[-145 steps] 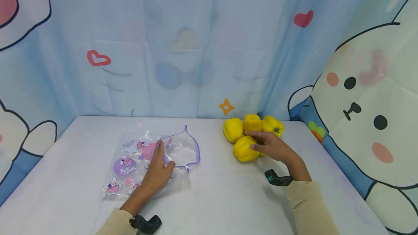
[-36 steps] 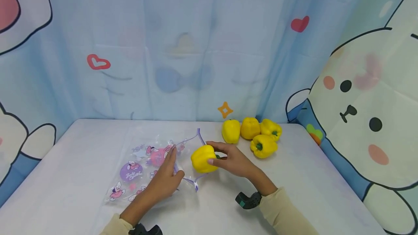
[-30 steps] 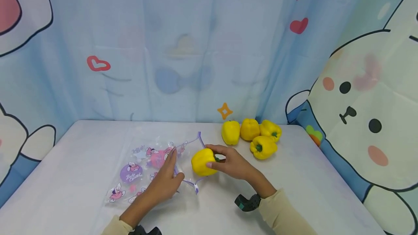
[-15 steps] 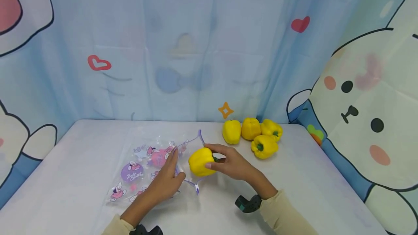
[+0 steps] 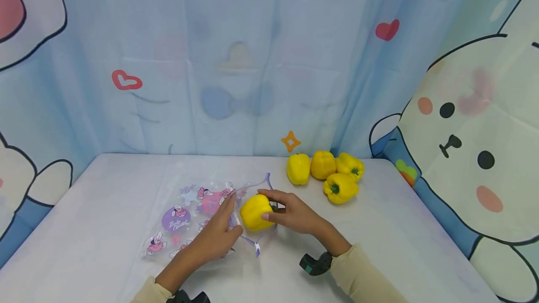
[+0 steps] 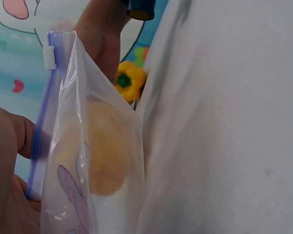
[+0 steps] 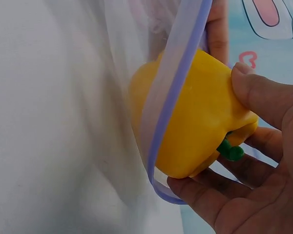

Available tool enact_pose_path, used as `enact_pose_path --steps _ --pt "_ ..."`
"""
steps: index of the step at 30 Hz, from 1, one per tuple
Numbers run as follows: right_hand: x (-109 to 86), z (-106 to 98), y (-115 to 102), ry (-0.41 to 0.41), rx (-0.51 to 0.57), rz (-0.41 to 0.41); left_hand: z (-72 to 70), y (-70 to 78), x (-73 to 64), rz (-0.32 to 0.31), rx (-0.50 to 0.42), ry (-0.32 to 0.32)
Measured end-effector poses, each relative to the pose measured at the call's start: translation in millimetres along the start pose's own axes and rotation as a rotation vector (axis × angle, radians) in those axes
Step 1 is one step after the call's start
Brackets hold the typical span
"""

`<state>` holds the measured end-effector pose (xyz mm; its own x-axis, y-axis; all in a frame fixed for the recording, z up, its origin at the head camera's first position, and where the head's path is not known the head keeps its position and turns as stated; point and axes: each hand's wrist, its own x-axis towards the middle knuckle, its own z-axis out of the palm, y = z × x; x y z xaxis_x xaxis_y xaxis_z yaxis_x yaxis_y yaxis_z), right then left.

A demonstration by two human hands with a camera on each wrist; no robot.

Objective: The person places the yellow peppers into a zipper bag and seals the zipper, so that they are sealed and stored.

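My right hand (image 5: 294, 214) grips a yellow bell pepper (image 5: 255, 212) by its stem end, thumb on one side and fingers on the other. The pepper's blunt end is inside the mouth of a clear zip bag (image 5: 177, 219) printed with pink and purple cartoon figures. In the right wrist view the purple rim (image 7: 178, 83) crosses the pepper, and the green stem (image 7: 230, 150) faces my palm. My left hand (image 5: 216, 235) holds the bag at its raised mouth, fingers long and thumb spread. The left wrist view shows the pepper as a blurred yellow shape through the plastic.
Several more yellow bell peppers (image 5: 340, 188) stand grouped at the back right of the white table (image 5: 105, 228). A blue curtain (image 5: 236, 60) with cartoon prints hangs behind. A white slider (image 6: 49, 57) sits on the bag's zip strip.
The right hand has taken one pepper from the group and carried it left to the bag's mouth. Over the last second it has edged further left, while left hand and bag have shifted slightly right.
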<state>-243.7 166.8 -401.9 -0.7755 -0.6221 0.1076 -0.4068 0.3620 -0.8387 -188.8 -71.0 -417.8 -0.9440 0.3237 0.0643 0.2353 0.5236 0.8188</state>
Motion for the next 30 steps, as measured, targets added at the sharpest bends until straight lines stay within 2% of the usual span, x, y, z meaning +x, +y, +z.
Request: enact_pose_path --steps 3,7,10,20,30 --pt "0.8 2 3 -0.01 -0.011 -0.002 -1.0 0.5 -0.3 0.019 0.003 0.011" --pt "0.6 2 7 0.001 -0.023 0.013 -2.1 0.9 0.7 0.043 -0.016 0.068" --pt "1.0 3 10 0.016 -0.034 0.027 -1.9 1.4 1.2 0.052 -0.03 0.088" --pt "3.6 7 11 0.106 -0.09 0.099 -0.3 2.1 0.8 0.055 -0.033 0.059" --pt "5.0 14 13 0.101 0.029 0.103 0.3 1.6 -0.5 0.075 -0.035 0.062"
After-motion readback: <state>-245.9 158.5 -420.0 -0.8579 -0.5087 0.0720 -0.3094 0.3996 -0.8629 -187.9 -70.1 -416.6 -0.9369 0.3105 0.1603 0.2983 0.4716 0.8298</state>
